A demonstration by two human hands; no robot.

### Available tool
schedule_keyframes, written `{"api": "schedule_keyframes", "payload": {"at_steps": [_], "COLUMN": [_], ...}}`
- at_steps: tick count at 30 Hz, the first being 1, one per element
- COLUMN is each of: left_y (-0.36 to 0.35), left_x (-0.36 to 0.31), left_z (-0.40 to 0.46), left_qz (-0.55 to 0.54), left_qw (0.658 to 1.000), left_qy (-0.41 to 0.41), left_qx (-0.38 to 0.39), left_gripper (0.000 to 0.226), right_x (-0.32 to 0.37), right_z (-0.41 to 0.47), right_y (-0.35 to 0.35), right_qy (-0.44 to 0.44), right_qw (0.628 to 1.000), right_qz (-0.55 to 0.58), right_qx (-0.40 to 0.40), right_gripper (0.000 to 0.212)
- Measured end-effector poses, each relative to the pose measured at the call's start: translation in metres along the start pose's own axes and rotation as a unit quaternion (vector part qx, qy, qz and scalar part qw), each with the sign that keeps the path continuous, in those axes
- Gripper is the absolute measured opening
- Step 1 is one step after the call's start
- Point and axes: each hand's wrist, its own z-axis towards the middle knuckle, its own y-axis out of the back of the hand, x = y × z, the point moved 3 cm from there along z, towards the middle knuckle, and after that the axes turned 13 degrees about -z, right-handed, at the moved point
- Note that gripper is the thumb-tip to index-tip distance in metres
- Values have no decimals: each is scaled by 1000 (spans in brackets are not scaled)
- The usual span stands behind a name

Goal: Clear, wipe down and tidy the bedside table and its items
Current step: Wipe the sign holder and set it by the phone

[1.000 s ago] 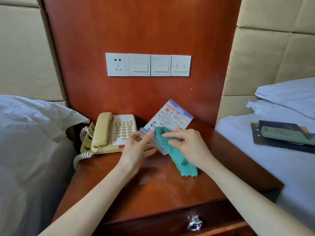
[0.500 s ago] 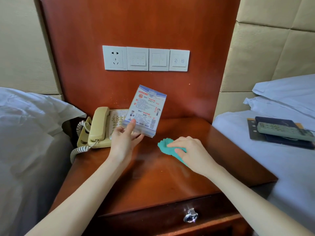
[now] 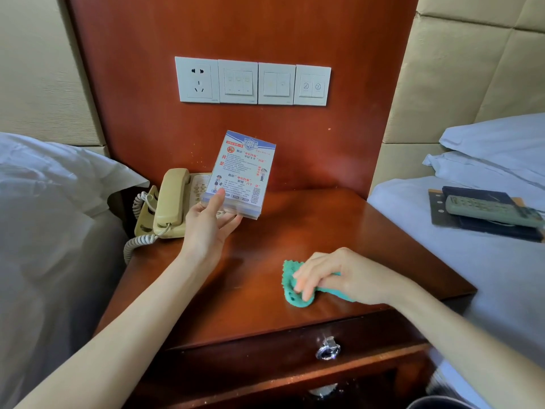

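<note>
Counter (image 3: 339, 219) at centre frame, red-brown wood, drawer ring (image 3: 327, 351) low on its front. Left hand (image 3: 208, 228) at centre, thumb and fingers pinching the base of an upright card stand (image 3: 240, 171), held just above the wood, in front of the phone (image 3: 171, 202) at centre left. Right hand (image 3: 336, 276) lower right of centre, fingers curled over a green cloth (image 3: 290, 290), pressing it onto the top near the front edge. Remote (image 3: 489, 209) on dark folders (image 3: 472, 199), on the bed (image 3: 486, 261) at right. Switch plates (image 3: 253, 81) on the panel above.
</note>
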Motion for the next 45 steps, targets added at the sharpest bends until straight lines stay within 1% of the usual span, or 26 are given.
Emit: {"api": "schedule_keyframes", "payload": {"at_steps": [3, 5, 7, 9, 10, 12, 13, 15, 17, 18, 19, 21, 23, 26, 29, 31, 33, 35, 39, 41, 43, 45], "left_y": [0, 0, -1, -2, -3, -4, -4, -5, -6, -7, -8, -11, -14, -20, -28, -30, -30, -26, -22, -19, -15, -11], "left_x": [1, 2, 4, 6, 7, 11, 13, 17, 20, 21, 22, 24, 26, 25, 21, 21, 21, 18, 6, -2, -10, -12], "left_z": [0, 0, -1, -1, 0, 1, 1, 2, 1, 1, 1, 0, -1, 1, 4, 7, 10, 12, 15, 20, 22, 21], "left_qz": [4, 11, 15, 16, 17, 23, 25, 29, 42, 50, 56, 70, 85, 86, 88, 103, 128, 157, 277, 332, 407, 502], "left_qw": [1000, 1000, 1000, 999, 999, 999, 999, 998, 997, 996, 995, 993, 990, 987, 984, 981, 976, 971, 939, 911, 861, 786], "left_qy": [8, 14, 17, 21, 21, 22, 22, 15, 13, 16, 18, 18, 13, 0, -11, -22, -42, -73, -158, -226, -293, -348], "left_qx": [4, 8, 15, 23, 26, 31, 34, 44, 59, 67, 78, 98, 114, 136, 155, 164, 169, 167, 128, 96, 78, 97], "left_gripper": [53, 54, 54, 54, 53, 55, 55, 51, 50, 50, 47, 31, 21, 26, 45, 54, 44, 35, 44, 44, 40, 38], "right_x": [-19, -37, -59, -81, -91, -104, -106, -105, -97, -91, -86, -74, -64, -49, -35, -28, -25, -25, -31, -35, -43, -56], "right_z": [-25, -45, -66, -83, -88, -88, -84, -70, -55, -48, -42, -31, -18, 6, 39, 62, 82, 96, 119, 133, 148, 162], "right_y": [16, 30, 45, 56, 60, 60, 58, 52, 44, 40, 38, 34, 35, 45, 56, 60, 63, 65, 71, 77, 84, 88], "right_qy": [-26, -57, -106, -167, -198, -256, -279, -301, -291, -282, -273, -264, -258, -242, -235, -224, -216, -214, -197, -187, -189, -201], "right_qw": [999, 998, 991, 975, 962, 932, 921, 914, 923, 931, 938, 949, 951, 936, 915, 908, 901, 898, 903, 909, 915, 920], "right_qz": [21, 21, 22, 11, -4, -40, -60, -102, -122, -110, -85, -22, 35, 122, 214, 259, 280, 291, 297, 276, 238, 203], "right_qx": [-12, -32, -74, -147, -189, -254, -267, -253, -219, -206, -194, -169, -168, -225, -248, -243, -250, -251, -240, -251, -264, -269], "right_gripper": [33, 42, 52, 58, 58, 52, 46, 38, 32, 31, 30, 28, 29, 36, 46, 37, 27, 27, 29, 24, 21, 24]}}
